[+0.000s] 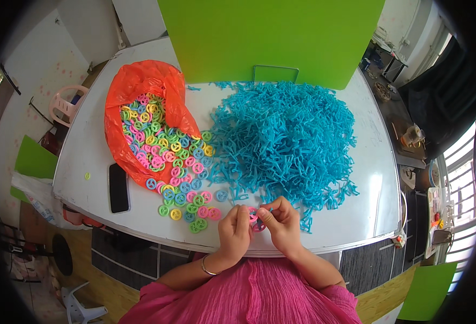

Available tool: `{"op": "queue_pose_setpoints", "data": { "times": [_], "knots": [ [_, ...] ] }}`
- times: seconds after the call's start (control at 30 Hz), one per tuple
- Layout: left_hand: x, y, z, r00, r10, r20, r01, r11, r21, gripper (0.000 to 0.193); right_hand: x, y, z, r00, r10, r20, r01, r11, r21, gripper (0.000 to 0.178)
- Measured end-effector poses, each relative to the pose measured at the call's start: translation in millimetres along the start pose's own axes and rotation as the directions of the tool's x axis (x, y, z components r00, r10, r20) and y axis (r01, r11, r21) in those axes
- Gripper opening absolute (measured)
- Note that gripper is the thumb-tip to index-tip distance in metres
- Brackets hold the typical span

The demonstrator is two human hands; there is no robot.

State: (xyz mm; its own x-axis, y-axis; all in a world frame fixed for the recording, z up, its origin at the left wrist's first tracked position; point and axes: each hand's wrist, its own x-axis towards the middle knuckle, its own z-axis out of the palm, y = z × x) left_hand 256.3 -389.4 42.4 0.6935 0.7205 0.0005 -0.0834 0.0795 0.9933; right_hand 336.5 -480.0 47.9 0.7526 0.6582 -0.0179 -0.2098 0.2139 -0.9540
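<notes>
Near the front edge of the table, my left hand (233,232) and my right hand (282,224) meet with fingers pinched. Between them are small pink plastic wheels (253,218); my right thumb and fingers press on them. A bit of blue shows at my right fingertips, too small to make out. To the left, an orange-red plastic bag (120,113) lies open, spilling many pink, yellow, green and blue spoked wheels (157,141) onto the table. Beyond my hands rises a large heap of thin blue plastic pieces (292,135), some scattered at its near edge.
A black phone (119,188) lies on the white table (81,162), left of the bag. A green panel (270,38) stands at the back, with a thin wire frame (276,67) before it. A pink chair (68,102) is off to the left.
</notes>
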Motion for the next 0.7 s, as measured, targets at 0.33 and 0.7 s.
{"op": "queue_pose_setpoints", "data": {
  "times": [0.33, 0.7],
  "knots": [
    [12, 13, -19, 0.901, -0.377, 0.215, 0.412, 0.9, -0.145, 0.041, 3, -8, -3, 0.999, 0.039, 0.016, -0.036, 0.988, -0.153, 0.01],
    [30, 18, -40, 0.991, -0.024, 0.128, 0.003, 0.987, 0.159, 0.047, 17, -12, -11, 0.941, 0.317, 0.119, -0.337, 0.909, 0.247, 0.026]
  ]
}}
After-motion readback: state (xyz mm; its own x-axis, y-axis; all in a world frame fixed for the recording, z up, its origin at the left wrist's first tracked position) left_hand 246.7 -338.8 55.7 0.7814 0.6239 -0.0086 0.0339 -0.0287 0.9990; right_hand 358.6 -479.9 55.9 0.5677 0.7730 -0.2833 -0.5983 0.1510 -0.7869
